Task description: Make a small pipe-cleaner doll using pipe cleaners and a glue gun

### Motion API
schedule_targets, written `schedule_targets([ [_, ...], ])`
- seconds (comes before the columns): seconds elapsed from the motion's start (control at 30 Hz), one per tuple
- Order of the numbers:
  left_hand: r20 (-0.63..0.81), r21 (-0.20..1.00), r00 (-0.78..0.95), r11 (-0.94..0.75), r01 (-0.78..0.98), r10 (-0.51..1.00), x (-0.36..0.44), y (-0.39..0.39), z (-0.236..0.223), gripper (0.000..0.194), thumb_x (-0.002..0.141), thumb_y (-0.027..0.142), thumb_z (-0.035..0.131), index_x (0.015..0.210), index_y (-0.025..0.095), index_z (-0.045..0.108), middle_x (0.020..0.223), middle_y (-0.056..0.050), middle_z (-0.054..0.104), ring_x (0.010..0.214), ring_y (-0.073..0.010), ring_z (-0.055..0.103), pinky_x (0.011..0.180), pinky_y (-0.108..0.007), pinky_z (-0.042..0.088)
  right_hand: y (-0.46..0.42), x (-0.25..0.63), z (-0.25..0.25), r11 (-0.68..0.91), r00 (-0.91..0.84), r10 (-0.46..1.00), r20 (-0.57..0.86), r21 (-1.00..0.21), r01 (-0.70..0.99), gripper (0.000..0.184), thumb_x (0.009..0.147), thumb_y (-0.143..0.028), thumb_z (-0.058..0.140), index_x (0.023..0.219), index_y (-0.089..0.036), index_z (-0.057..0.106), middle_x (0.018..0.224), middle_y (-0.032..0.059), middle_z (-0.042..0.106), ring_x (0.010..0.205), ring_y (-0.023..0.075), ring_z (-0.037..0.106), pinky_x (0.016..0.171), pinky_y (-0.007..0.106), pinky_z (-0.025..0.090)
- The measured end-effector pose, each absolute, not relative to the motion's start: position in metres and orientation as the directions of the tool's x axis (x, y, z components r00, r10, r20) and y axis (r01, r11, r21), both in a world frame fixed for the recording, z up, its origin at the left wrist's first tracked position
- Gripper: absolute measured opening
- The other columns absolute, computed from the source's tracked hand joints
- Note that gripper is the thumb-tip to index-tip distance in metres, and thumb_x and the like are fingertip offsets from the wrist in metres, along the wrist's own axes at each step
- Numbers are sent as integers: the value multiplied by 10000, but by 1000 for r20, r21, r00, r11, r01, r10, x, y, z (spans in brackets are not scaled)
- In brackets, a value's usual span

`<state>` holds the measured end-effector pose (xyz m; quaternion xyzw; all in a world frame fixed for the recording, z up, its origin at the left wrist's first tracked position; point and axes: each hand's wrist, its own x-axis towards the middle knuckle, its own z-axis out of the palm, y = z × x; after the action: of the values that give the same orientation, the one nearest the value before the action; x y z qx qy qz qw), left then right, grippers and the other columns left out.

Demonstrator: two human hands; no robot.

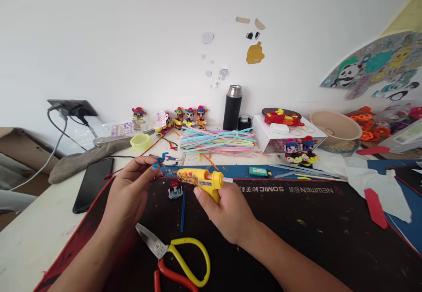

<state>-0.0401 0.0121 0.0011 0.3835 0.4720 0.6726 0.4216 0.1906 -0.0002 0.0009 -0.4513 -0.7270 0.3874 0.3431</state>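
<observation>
My right hand (227, 213) is wrapped round the grip of a yellow hot glue gun (198, 178), its nozzle pointing left and a clear glue stick out of its back. Thumb and finger of my left hand (132, 191) pinch a small bent blue pipe cleaner piece (161, 158), just left of the nozzle. Below the gun a small red and light blue figure (175, 190) is on the black mat. A thin blue strip (183, 210) lies beside it. Nearer me are scissors (158, 249) with one yellow and one red handle, blades pointing up left.
Pipe cleaners (217, 142) lie in a bundle behind the mat, near a black thermos (232, 107). Several small figures (189, 117) line the wall. A phone (93, 184) is on the left, a white box (290, 136) at the back right. A red piece (376, 207) lies at the right.
</observation>
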Motion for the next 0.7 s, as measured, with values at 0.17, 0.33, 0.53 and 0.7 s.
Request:
schedule_targets([
  [0.17, -17, 932, -310, -98, -350, 951, -42, 15, -1, 310, 640, 298, 1003, 850, 200, 797, 848, -2, 707, 746, -132, 622, 686, -208, 535, -1, 191, 2, 285, -347, 924, 158, -892, 351, 493, 1020, -472, 536, 619, -232, 379, 547, -16, 441, 524, 131, 398, 536, 287, 302],
  [0.33, -75, 931, -246, -21, -363, 966, -44, 14, -4, 334, 643, 316, 1017, 872, 205, 800, 815, -2, 726, 733, -129, 648, 687, -191, 543, -1, 190, 4, 289, -340, 925, 171, -898, 333, 485, 1009, -468, 539, 620, -234, 368, 548, -25, 413, 517, 127, 385, 538, 289, 300],
  [0.53, -69, 944, -215, -6, -330, 974, -41, 12, -5, 343, 646, 346, 1024, 869, 201, 808, 836, -7, 748, 754, -130, 665, 699, -184, 547, -1, 190, 5, 278, -333, 929, 163, -902, 332, 433, 989, -452, 563, 649, -228, 415, 576, -24, 453, 544, 130, 422, 562, 288, 328],
  [0.7, -64, 952, -208, -3, -307, 976, -38, 11, -5, 346, 641, 365, 1029, 865, 213, 813, 821, 4, 740, 732, -117, 649, 684, -168, 530, -1, 190, -1, 241, -325, 936, 136, -920, 308, 466, 1008, -499, 563, 644, -227, 464, 559, -10, 502, 525, 137, 485, 538, 275, 364],
])
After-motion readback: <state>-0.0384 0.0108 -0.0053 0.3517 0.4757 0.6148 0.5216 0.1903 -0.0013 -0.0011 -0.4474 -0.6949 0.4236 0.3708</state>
